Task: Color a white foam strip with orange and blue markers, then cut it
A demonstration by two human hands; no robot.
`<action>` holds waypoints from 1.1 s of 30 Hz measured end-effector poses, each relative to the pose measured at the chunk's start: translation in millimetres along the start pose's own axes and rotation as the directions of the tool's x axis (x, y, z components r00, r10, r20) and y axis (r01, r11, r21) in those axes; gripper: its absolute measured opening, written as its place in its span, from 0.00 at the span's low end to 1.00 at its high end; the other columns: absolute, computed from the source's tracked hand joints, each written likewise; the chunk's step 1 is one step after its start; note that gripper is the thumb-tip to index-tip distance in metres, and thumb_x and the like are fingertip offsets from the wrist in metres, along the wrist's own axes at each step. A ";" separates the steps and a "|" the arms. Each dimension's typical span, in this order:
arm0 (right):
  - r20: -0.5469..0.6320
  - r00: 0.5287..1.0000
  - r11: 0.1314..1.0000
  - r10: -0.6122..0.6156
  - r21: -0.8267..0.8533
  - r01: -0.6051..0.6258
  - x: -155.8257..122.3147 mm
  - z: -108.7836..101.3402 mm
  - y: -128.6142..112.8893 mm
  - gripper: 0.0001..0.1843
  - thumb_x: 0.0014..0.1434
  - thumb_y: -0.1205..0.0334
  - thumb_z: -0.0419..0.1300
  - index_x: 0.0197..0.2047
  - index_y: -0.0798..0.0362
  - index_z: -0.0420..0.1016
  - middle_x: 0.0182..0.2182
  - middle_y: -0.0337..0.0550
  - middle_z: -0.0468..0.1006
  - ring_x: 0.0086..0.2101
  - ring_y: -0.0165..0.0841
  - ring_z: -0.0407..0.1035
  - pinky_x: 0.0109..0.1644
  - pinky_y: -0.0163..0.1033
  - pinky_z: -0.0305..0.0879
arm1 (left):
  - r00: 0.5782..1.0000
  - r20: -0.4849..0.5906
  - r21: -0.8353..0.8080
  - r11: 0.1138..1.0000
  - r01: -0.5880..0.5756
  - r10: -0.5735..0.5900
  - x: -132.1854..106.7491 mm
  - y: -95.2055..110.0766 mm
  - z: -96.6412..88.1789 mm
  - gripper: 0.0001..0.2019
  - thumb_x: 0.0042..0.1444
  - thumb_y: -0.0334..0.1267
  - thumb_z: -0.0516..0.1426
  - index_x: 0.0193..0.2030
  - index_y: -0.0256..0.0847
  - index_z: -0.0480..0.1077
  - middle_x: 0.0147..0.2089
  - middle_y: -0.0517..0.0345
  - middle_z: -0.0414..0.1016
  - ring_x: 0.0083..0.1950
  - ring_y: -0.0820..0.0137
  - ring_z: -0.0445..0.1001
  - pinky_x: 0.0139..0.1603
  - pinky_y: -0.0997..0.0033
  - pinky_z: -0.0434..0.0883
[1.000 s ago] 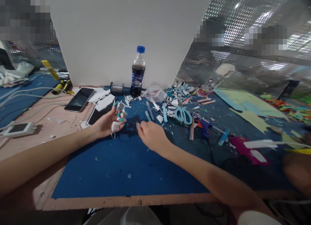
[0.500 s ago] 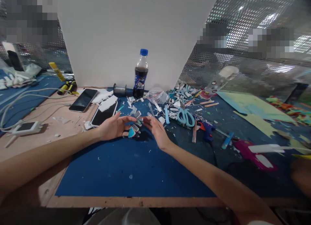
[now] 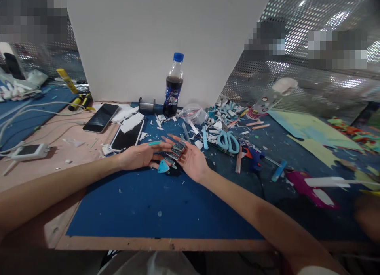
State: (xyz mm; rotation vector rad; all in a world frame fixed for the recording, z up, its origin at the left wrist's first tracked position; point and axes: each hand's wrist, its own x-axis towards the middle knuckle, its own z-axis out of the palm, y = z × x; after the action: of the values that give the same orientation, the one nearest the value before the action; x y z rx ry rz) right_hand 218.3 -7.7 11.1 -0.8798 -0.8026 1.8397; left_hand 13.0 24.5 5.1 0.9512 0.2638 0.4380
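My left hand (image 3: 137,156) reaches in from the left, with a flat blue triangular piece (image 3: 163,167) held at its lower fingers. Along its upper fingers lies a thin teal strip (image 3: 154,143). Small greyish flat pieces (image 3: 170,161) show beside the triangle, partly hidden by fingers. My right hand (image 3: 192,161) is turned palm up, its fingers curled around a small dark piece with a light pattern (image 3: 178,149). Fingertips of both hands meet or nearly meet around these pieces, just above the blue mat (image 3: 166,211). What exactly the small pieces are cannot be made out.
Behind the hands stand a cola bottle (image 3: 173,86) and a spool (image 3: 147,106). Two phones (image 3: 101,118) lie left. Light-blue scissors (image 3: 228,142), a hot glue gun (image 3: 254,157) and a heap of scraps (image 3: 227,110) are on the right. A white panel (image 3: 166,25) rises behind.
My right hand has rolled palm up and now has the dark patterned piece in its fingers. My left hand's fingers have straightened toward it, and the blue triangle has dropped slightly.
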 end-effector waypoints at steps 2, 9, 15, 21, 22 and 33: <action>0.001 1.000 0.999 -0.009 0.033 0.009 2.6 -1.9 -1.0 0.18 0.60 0.55 0.47 0.50 0.50 0.68 0.53 0.42 0.69 0.50 0.34 0.67 0.53 0.43 0.63 | 1.000 -0.014 -0.015 1.000 -0.020 0.020 0.2 0.1 -0.6 0.26 0.51 0.51 0.57 0.55 0.44 0.62 0.61 0.49 0.58 0.50 0.59 0.67 0.43 0.67 0.67; 0.072 0.995 0.994 -0.067 0.089 0.060 9.5 -11.0 -6.5 0.18 0.62 0.57 0.45 0.52 0.49 0.65 0.57 0.40 0.65 0.52 0.32 0.64 0.55 0.42 0.63 | 0.998 -0.041 -0.082 0.995 -0.057 0.053 2.1 0.8 -1.0 0.26 0.52 0.49 0.56 0.56 0.43 0.59 0.58 0.47 0.62 0.50 0.59 0.69 0.45 0.64 0.66; 0.120 0.990 0.990 -0.069 0.129 0.053 8.0 -12.7 -9.1 0.18 0.62 0.56 0.46 0.54 0.49 0.63 0.57 0.40 0.64 0.54 0.31 0.62 0.58 0.43 0.59 | 0.996 -0.074 -0.130 0.990 -0.062 0.053 2.9 -0.9 -2.3 0.25 0.50 0.46 0.58 0.53 0.40 0.60 0.55 0.47 0.64 0.51 0.59 0.69 0.47 0.66 0.65; 0.131 0.988 0.991 -0.084 0.118 0.068 5.5 -11.8 -14.2 0.25 0.61 0.49 0.40 0.57 0.48 0.58 0.59 0.41 0.62 0.54 0.36 0.63 0.52 0.48 0.64 | 0.996 -0.086 -0.217 0.976 -0.015 -0.004 3.3 3.9 -3.6 0.24 0.57 0.53 0.48 0.54 0.39 0.59 0.54 0.46 0.65 0.49 0.62 0.70 0.43 0.68 0.67; 0.130 0.988 0.991 -0.084 0.115 0.070 5.6 -12.3 -14.5 0.25 0.61 0.48 0.39 0.58 0.47 0.57 0.59 0.41 0.61 0.53 0.36 0.63 0.51 0.49 0.65 | 0.997 -0.072 -0.248 0.969 0.004 -0.023 3.3 5.3 -3.5 0.24 0.58 0.54 0.46 0.54 0.39 0.59 0.55 0.45 0.64 0.50 0.60 0.69 0.44 0.66 0.67; 0.168 0.983 0.996 -0.070 0.072 0.058 5.6 -13.1 -12.4 0.28 0.60 0.44 0.36 0.59 0.42 0.55 0.58 0.39 0.63 0.50 0.38 0.65 0.49 0.49 0.65 | 0.992 0.016 -0.415 0.902 0.122 -0.126 1.6 11.5 -6.4 0.26 0.59 0.55 0.40 0.55 0.40 0.59 0.56 0.45 0.63 0.56 0.56 0.64 0.47 0.61 0.66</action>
State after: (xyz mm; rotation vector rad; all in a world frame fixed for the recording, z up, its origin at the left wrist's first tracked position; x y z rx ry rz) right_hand 233.0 4.1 12.9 -0.6530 -0.8600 1.8918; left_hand 9.0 35.7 11.0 0.5098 0.2276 0.3626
